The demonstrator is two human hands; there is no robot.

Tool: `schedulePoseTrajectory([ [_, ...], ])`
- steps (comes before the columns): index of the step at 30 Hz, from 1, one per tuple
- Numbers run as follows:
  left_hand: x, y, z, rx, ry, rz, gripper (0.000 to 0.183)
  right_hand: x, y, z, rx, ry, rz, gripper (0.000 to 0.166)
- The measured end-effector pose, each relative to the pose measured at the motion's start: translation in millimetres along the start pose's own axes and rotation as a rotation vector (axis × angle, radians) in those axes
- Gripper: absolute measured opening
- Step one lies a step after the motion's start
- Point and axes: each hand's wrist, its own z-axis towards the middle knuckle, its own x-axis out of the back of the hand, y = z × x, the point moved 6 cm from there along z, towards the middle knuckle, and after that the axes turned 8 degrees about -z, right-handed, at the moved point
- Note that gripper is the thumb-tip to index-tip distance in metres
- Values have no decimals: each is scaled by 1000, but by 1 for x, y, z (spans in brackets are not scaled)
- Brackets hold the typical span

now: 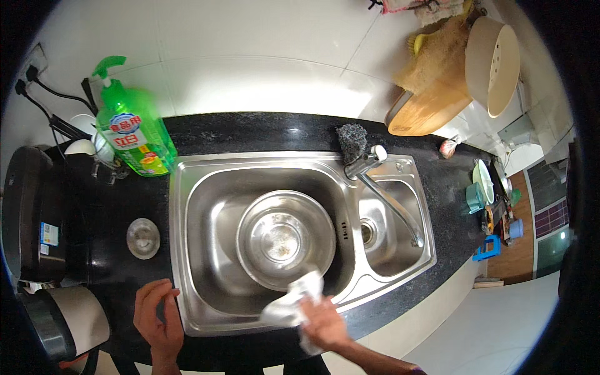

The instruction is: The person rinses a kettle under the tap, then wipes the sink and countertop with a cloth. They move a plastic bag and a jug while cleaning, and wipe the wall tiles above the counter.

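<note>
My right hand [327, 323] grips a white cloth [304, 290], blurred, over the front rim of the stainless steel double sink [180, 243]. The cloth overlaps the near edge of a round metal basin [253, 258], which sits in the large left bowl. Beside the sink's front left corner, my left hand [158, 316] hovers with bent fingers, a gap between thumb and fingers and nothing held. A small round metal lid or dish [143, 238] lies on the black counter beyond it. The chrome faucet [391, 206] has its spout over the small right bowl.
A green pump bottle of dish soap [136, 136] stands at the sink's back left corner. A dark steel-wool scrubber [352, 140] rests behind the faucet. Wooden cutting boards [429, 112] and a beige basin [480, 65] are at back right. A dark appliance [33, 211] stands left.
</note>
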Motion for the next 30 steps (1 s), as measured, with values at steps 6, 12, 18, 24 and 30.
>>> schedulePoseTrajectory([
  [6,-61,27,16,-175,-210,10,15,22,110,-16,-154,230,110,50],
  [12,-163,32,48,-319,-405,55,23,40,176,53,-99,344,423,49],
  [18,-303,62,133,-453,-357,157,38,38,258,35,-397,222,742,36],
  [24,-402,55,170,-166,-592,231,42,76,347,-4,-527,519,1078,26],
  [30,-423,38,177,-156,-581,220,36,115,382,28,-412,631,958,27],
])
